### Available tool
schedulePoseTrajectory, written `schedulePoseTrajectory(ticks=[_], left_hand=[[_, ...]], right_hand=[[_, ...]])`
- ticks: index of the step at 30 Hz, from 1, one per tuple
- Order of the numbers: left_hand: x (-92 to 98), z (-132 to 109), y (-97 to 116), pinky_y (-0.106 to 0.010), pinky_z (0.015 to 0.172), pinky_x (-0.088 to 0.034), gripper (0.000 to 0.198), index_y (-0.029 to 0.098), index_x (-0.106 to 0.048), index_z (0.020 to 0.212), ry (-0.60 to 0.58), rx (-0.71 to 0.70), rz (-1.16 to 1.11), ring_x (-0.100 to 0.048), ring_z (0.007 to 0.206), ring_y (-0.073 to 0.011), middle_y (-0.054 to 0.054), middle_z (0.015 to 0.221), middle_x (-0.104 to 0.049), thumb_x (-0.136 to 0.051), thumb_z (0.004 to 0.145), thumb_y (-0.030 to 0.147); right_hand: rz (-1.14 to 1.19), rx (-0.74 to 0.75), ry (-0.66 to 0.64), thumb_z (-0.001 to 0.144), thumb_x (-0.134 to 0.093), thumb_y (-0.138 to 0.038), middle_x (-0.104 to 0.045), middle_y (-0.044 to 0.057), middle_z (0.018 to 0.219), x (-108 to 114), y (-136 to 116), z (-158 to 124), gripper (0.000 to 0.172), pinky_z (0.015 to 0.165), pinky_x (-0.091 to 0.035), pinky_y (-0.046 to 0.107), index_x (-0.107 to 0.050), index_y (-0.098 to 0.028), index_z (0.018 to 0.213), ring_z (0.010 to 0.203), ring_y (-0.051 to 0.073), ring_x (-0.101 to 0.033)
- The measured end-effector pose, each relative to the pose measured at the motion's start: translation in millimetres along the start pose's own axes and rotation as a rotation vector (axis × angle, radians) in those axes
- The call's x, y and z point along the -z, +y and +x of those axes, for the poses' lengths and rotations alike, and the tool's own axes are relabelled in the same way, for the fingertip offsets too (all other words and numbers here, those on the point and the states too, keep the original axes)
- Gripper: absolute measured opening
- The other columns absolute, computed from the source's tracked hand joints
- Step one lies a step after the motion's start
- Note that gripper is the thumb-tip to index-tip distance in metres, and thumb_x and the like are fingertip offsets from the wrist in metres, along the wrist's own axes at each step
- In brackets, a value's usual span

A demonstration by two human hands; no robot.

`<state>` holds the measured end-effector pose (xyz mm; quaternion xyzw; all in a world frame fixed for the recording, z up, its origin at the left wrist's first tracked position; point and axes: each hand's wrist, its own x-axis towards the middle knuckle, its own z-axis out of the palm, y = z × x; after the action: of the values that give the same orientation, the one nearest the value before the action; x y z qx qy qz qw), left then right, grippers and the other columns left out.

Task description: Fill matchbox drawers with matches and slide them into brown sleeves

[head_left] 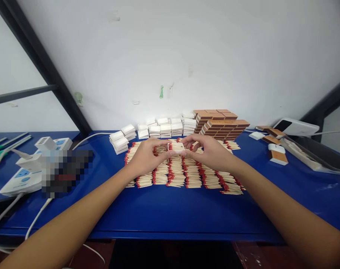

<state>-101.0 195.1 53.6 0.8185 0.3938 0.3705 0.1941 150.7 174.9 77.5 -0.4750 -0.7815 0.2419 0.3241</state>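
Between my two hands is a small white matchbox tray (pixel 176 147) with red-tipped matches in it. My left hand (pixel 150 155) grips its left end, fingers behind and thumb in front. The right end is pinched by my right hand (pixel 207 151) in the same way. Beneath and around both hands, bundles of red-headed matches (pixel 175 173) lie in rows on the blue table (pixel 158 213). My hands and the tray hide part of these rows.
Stacks of white matchbox trays (pixel 160 129) and brown matchboxes (pixel 224 123) stand along the wall. At the right are loose matchboxes (pixel 278 157), a white device (pixel 296 127) and a dark open pouch (pixel 321 155). A power strip (pixel 21 179) with cables lies at the left.
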Motion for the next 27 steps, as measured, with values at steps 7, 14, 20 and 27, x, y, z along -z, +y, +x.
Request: schedulePoseTrajectory(ticks=[7, 14, 20, 27], left_hand=[[-1.1, 0, -4, -0.044, 0.094, -0.056, 0.035, 0.027, -0.083, 0.111, -0.013, -0.035, 0.044, -0.074, 0.106, -0.0275, -0.007, 0.116, -0.081, -0.079, 0.093, 0.057], [-0.2, 1, -4, -0.043, 0.093, -0.056, 0.037, 0.025, -0.081, 0.116, 0.009, -0.037, 0.040, -0.074, 0.105, -0.0262, -0.007, 0.114, -0.081, -0.077, 0.095, 0.056], [1.1, 1, -4, -0.044, 0.093, -0.057, 0.037, 0.026, -0.081, 0.117, 0.025, -0.043, 0.065, -0.074, 0.105, -0.0270, -0.007, 0.114, -0.081, -0.077, 0.095, 0.055], [0.7, 1, -6, -0.044, 0.093, -0.057, 0.037, 0.024, -0.081, 0.118, 0.024, -0.044, 0.083, -0.074, 0.104, -0.0266, -0.007, 0.112, -0.081, -0.077, 0.096, 0.053]], right_hand=[[-0.022, 0.024, -0.014, 0.089, -0.077, -0.057, -0.075, 0.008, 0.104, -1, 3, 0, 0.039, 0.075, -0.056, 0.040, -0.075, -0.023, 0.105, 0.083, 0.022, -0.066], [-0.213, 0.163, 0.246, 0.096, -0.069, -0.051, -0.079, 0.011, 0.106, 12, 31, 11, 0.029, 0.089, -0.055, 0.053, -0.077, -0.025, 0.107, 0.099, 0.032, -0.069], [-0.718, 0.030, 0.633, 0.097, -0.062, -0.040, -0.074, 0.020, 0.114, 52, 85, 17, 0.030, 0.090, -0.048, 0.062, -0.077, -0.020, 0.115, 0.116, 0.046, -0.057], [-0.867, 0.035, 0.533, 0.100, -0.060, -0.033, -0.069, 0.019, 0.117, 69, 109, 15, 0.026, 0.090, -0.044, 0.057, -0.076, -0.022, 0.116, 0.120, 0.044, -0.053]])
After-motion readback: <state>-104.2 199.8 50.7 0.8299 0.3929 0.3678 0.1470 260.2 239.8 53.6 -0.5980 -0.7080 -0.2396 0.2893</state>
